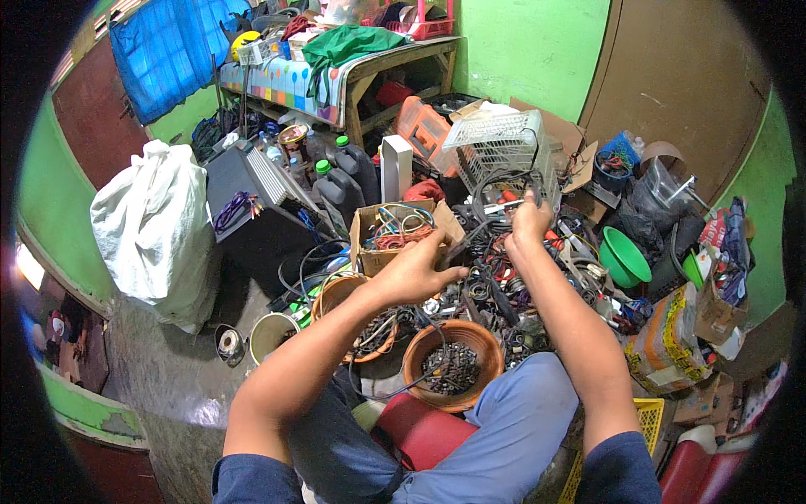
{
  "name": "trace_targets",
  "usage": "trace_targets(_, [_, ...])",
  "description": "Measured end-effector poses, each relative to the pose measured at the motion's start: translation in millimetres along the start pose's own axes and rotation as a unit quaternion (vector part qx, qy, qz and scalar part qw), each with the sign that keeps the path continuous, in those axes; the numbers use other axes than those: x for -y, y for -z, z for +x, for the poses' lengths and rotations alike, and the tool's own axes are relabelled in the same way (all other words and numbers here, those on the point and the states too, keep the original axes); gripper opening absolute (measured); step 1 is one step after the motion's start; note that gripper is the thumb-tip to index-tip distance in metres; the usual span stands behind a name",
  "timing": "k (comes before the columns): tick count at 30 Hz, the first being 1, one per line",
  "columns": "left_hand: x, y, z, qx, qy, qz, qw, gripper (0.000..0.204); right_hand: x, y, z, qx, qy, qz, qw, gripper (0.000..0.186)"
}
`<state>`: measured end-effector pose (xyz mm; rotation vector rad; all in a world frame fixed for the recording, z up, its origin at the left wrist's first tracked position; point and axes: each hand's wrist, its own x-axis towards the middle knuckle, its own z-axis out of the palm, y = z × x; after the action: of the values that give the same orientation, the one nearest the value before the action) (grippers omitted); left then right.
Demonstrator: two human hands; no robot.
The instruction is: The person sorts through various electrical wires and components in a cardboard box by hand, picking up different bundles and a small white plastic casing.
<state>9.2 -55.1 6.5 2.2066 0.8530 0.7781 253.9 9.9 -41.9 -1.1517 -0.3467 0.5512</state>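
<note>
Head view puts both hands just above the middle of the frame, over a heap of tangled parts. The right hand (529,223) is clenched around a black cable (495,189) that loops upward in front of a pale wire basket (499,143), with the fist closed tight on the strand. The left hand (413,270), slightly lower and to the left, pinches the lower run of the same cable between thumb and fingers, so the line stretches between the two hands. Just behind the left hand stands an open cardboard box (366,227) holding coiled wires. Below the hands, near the person's blue-clad knee, sits a brown clay bowl (483,336) filled with small dark metal bits. To the right of centre lies a green plastic bowl (625,256). At the left of the frame leans a stuffed white sack (155,227).
</note>
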Motion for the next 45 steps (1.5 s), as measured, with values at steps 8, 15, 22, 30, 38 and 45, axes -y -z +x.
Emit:
trace_targets(8, [26.7, 66.1, 6.8, -0.119, 0.059, 0.056, 0.990, 0.022, 13.1, 20.4, -3.8, 0.202, 0.020, -0.051, 0.978, 0.017])
trace_targets(15, [49.1, 47.4, 9.1, -0.128, -0.097, 0.143, 0.977, 0.042, 31.4, 10.2, -52.0, 0.347, -0.120, -0.030, 0.930, 0.017])
trace_targets(22, [23.2, 12.4, 11.8, -0.039, -0.043, 0.025, 0.998, 0.039, 63.5, -4.8, -88.7, 0.421, -0.166, -0.013, 0.892, 0.027])
trace_targets(30, [50.5, 27.3, 13.1, -0.100, 0.052, -0.127, 0.986, 0.028, 45.1, 0.9, -85.3, 0.604, 0.046, -0.256, 0.753, 0.039])
trace_targets(38, [45.5, 31.9, 15.9, -0.173, 0.055, -0.027, 0.983, 0.023, 46.7, -2.4, -70.1, 0.472, 0.068, -0.170, 0.862, 0.022])
trace_targets(45, [48.4, 82.4, 8.6, -0.029, 0.017, 0.113, 0.993, 0.030, 71.6, 11.2, -50.9, 0.346, 0.060, -0.108, 0.930, 0.019])
